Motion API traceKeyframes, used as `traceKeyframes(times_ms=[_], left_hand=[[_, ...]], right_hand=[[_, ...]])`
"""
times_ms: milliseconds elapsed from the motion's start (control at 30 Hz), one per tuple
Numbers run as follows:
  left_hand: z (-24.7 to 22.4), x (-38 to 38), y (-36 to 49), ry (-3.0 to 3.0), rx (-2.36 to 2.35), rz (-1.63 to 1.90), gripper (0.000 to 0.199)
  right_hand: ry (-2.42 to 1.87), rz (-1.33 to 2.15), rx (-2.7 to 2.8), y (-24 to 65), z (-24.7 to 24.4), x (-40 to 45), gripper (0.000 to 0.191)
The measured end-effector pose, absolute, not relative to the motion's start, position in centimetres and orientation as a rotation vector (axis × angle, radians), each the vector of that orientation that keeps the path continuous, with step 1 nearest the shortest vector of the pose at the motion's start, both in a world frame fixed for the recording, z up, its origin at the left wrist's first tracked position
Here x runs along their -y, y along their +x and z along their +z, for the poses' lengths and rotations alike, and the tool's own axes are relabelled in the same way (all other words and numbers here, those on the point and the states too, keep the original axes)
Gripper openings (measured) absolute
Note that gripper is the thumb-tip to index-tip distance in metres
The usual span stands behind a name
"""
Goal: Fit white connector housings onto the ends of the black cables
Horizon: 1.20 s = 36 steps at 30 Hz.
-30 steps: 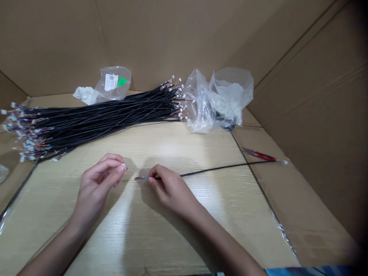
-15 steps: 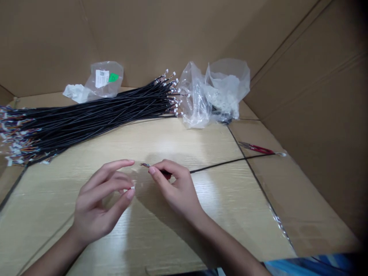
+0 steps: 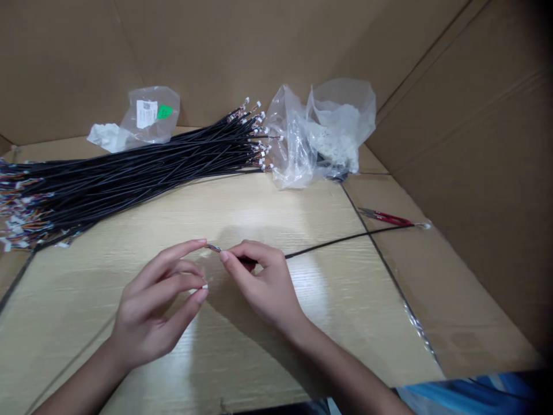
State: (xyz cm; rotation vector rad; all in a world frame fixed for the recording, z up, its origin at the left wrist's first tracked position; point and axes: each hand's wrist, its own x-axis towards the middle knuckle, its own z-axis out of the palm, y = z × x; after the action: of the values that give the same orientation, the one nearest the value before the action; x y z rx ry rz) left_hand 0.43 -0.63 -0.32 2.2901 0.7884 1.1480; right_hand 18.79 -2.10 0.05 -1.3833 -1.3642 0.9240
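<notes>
My right hand [image 3: 263, 279] pinches a black cable [image 3: 328, 244] close to one end, between thumb and forefinger. From the pinch the bare coloured wires [image 3: 213, 248] stick out to the left. A small white connector [image 3: 204, 286] sits between the thumb and middle finger of my left hand [image 3: 158, 311]. The left forefinger is stretched out, its tip at the ends of the wires. The cable's other end, with a white connector [image 3: 427, 226], rests on the cardboard at the right.
A bundle of black cables [image 3: 151, 167] with white connectors lies across the back left. Behind it is a labelled plastic bag [image 3: 151, 118]. Clear bags [image 3: 341, 129] with white pieces stand at the back centre. Red-handled snips [image 3: 386, 218] lie right, and cardboard walls [image 3: 259, 52] enclose the table.
My left hand has moved slightly right, bringing its forefinger tip to the wire ends. The right hand keeps its pinch on the cable. The view has shifted a little.
</notes>
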Motion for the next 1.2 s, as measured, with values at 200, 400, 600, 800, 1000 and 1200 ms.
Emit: traceKeyframes(times_ms=[200,400,600,800,1000,1200], left_hand=[[-0.37,0.67,0.48,2.310,-0.799,1.129,0.012],[-0.42,0.55,0.37,2.281,-0.810,1.144,0.014],[-0.49,0.52,0.48,2.296,-0.810,1.133,0.014],[-0.56,0.58,0.41,2.295,-0.812,1.130,0.013],[-0.66,0.65,0.41,2.312,-0.794,1.142,0.015],[-0.68,0.77,0.42,2.343,-0.801,1.141,0.014]], right_hand=[[-1.390,0.927,1.369,18.65,-0.01,2.18,0.023],[-1.397,0.939,1.366,18.62,0.16,2.22,0.024],[-1.394,0.966,1.341,18.66,0.11,2.21,0.024],[-1.380,0.963,1.338,18.64,0.15,2.25,0.026],[-1.386,0.977,1.310,18.75,0.18,2.22,0.026],[-1.399,1.031,1.267,18.73,0.19,2.20,0.027]])
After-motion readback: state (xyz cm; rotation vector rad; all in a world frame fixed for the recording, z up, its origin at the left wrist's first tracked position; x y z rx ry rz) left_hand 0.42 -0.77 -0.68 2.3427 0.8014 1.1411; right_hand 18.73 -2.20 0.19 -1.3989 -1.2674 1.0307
